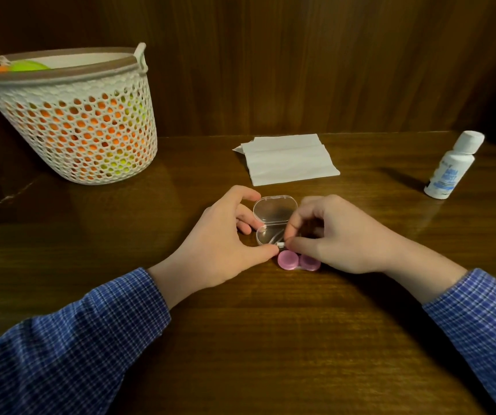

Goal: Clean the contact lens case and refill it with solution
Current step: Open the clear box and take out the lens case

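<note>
A clear plastic box [274, 209] stands open on the wooden table [270, 339], lid tipped back. My left hand [225, 235] steadies its left side, thumb at the front edge. My right hand [339, 235] pinches a small white piece [281, 244] at the box's front rim, and part of the box is hidden under its fingers. A pink contact lens case [297, 262] with two round caps lies just in front of the box, between my hands. The white solution bottle [451, 166] stands capped at the far right. A folded white tissue [288, 158] lies behind the box.
A white mesh basket [76, 121] holding orange and green balls stands at the back left. A dark wood panel wall [300, 61] closes off the back of the table.
</note>
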{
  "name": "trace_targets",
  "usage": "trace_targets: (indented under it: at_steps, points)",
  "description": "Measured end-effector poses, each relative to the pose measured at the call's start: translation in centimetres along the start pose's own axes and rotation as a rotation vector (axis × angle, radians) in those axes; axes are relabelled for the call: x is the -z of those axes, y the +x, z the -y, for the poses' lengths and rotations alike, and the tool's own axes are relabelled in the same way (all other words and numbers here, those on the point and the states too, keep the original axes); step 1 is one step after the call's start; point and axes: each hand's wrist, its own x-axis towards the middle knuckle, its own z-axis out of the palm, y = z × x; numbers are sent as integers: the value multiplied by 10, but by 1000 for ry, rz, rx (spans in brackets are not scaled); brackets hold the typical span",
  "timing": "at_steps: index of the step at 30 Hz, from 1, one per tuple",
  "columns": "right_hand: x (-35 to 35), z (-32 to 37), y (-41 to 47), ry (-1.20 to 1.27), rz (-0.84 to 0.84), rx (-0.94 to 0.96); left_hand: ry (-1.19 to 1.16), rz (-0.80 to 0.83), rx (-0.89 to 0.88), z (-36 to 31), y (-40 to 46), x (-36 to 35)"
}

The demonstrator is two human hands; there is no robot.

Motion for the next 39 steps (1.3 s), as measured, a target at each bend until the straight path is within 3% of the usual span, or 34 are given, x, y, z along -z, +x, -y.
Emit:
trace_targets:
  at_steps: [13, 19, 30, 39]
  points:
    - [0, -7, 0, 78, -74, 107, -5, 3, 6, 0, 0, 3]
    - [2, -5, 3, -222, -69, 262, 4, 3, 18, -3, -1, 2]
    - [-2, -3, 10, -270, -51, 285, 0, 10, 28, -6, 0, 2]
    - [-2, -8, 11, -173, -1, 230, -3, 9, 22, -3, 0, 2]
